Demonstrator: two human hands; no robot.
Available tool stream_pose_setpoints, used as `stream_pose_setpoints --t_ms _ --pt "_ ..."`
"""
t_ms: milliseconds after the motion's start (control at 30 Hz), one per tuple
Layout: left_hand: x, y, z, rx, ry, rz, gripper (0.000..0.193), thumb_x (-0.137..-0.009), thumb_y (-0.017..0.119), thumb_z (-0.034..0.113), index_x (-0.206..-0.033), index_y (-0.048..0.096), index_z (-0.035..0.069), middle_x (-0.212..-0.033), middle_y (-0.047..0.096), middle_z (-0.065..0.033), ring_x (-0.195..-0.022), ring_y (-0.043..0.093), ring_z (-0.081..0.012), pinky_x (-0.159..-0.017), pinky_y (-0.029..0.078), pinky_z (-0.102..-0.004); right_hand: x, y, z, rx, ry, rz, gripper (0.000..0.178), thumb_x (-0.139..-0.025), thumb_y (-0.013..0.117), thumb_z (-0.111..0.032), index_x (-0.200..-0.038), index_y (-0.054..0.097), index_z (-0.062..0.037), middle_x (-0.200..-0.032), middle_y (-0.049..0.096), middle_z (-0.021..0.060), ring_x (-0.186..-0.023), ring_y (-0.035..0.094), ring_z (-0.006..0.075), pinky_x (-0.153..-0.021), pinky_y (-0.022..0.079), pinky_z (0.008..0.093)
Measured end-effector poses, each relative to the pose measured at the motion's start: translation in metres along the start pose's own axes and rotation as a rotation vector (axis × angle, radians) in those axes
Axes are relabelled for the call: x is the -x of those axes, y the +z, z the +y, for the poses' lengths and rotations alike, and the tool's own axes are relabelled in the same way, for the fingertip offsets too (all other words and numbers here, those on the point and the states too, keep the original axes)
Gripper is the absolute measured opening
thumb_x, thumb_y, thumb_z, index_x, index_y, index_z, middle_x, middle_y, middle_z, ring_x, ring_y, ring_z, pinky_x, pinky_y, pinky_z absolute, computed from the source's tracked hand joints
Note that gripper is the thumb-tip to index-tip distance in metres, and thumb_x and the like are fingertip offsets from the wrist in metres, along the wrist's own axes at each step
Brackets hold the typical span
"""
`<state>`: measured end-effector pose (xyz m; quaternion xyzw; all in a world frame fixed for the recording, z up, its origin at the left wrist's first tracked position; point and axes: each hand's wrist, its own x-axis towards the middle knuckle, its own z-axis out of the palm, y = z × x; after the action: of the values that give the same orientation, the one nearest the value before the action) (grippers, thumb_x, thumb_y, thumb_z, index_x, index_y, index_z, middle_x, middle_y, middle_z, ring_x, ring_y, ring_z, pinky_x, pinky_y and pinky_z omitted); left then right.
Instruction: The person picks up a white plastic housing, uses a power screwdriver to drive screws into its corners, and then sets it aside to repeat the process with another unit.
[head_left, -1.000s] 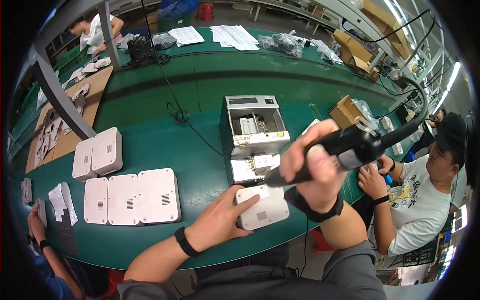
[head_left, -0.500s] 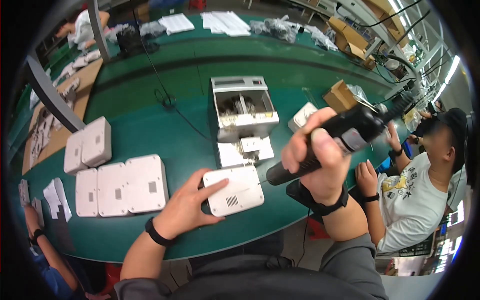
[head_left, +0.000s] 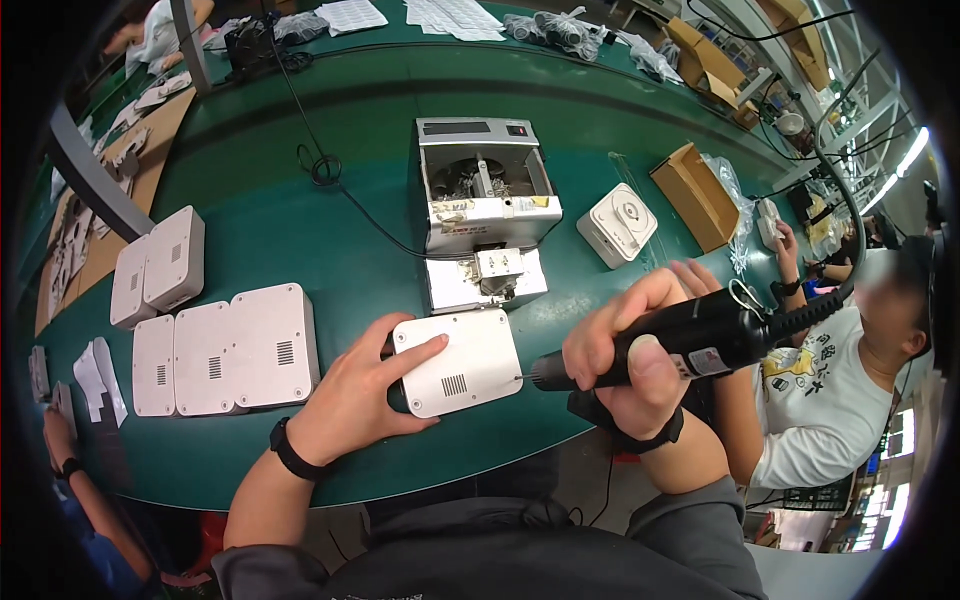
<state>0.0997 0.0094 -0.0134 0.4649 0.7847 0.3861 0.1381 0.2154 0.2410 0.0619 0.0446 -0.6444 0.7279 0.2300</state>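
A white plastic box (head_left: pixel 465 350) with rounded corners, corner holes and a dark vent grille lies on the green table in front of me. My left hand (head_left: pixel 350 390) grips its left end, with the index finger stretched over the top and the thumb at the near edge. In my right hand (head_left: pixel 635 350) is a black electric screwdriver (head_left: pixel 700 330), held sideways with its cable trailing up to the right. Its thin bit meets the box near the right edge; whether it sits in a hole or on a screw is too small to tell.
Behind the box stands a screw feeder (head_left: pixel 485 215). Similar white boxes (head_left: pixel 215 350) are lined up at left. Another white box (head_left: pixel 618 225) with a round part and an open cardboard box (head_left: pixel 697 197) are at right. A co-worker (head_left: pixel 830 400) sits close by on the right.
My right hand has brought the screwdriver down and levelled it, so its bit is now at the box's right edge. My left hand still holds the box. The view has shifted slightly.
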Motion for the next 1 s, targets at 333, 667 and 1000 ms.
stream_pose_setpoints --t_ms 333,667,1000 --pt "0.001 -0.003 -0.004 0.007 0.041 0.015 0.082 -0.059 0.090 0.015 -0.135 0.059 0.020 -0.133 0.047 -0.0172 -0.101 0.060 -0.0343 -0.091 0.052 -0.0404 0.000 0.002 0.002 0.037 0.069 -0.057 0.043 -0.089 0.068 -0.041 -0.099 0.039 -0.0100 -0.066 0.051 0.0063 -0.053 0.052 0.0174 -0.054 0.047 0.0326" --pt "0.005 -0.002 -0.005 -0.004 0.034 -0.007 0.080 -0.062 0.089 0.019 -0.136 0.058 0.021 -0.132 0.047 -0.0182 -0.108 0.059 -0.0359 -0.093 0.052 -0.0410 -0.057 0.022 -0.015 -0.059 -0.180 0.036 0.029 -0.093 0.061 -0.027 -0.103 0.042 -0.0072 -0.067 0.052 0.0069 -0.052 0.051 0.0183 -0.053 0.046 0.0343" --pt "0.002 -0.002 -0.014 -0.002 0.097 0.052 0.080 -0.062 0.088 0.018 -0.136 0.058 0.020 -0.130 0.048 -0.0177 -0.111 0.057 -0.0366 -0.094 0.051 -0.0411 -0.056 0.027 -0.007 0.004 -0.001 0.026 0.028 -0.094 0.057 -0.030 -0.102 0.043 -0.0069 -0.064 0.050 0.0060 -0.049 0.050 0.0176 -0.050 0.044 0.0345"
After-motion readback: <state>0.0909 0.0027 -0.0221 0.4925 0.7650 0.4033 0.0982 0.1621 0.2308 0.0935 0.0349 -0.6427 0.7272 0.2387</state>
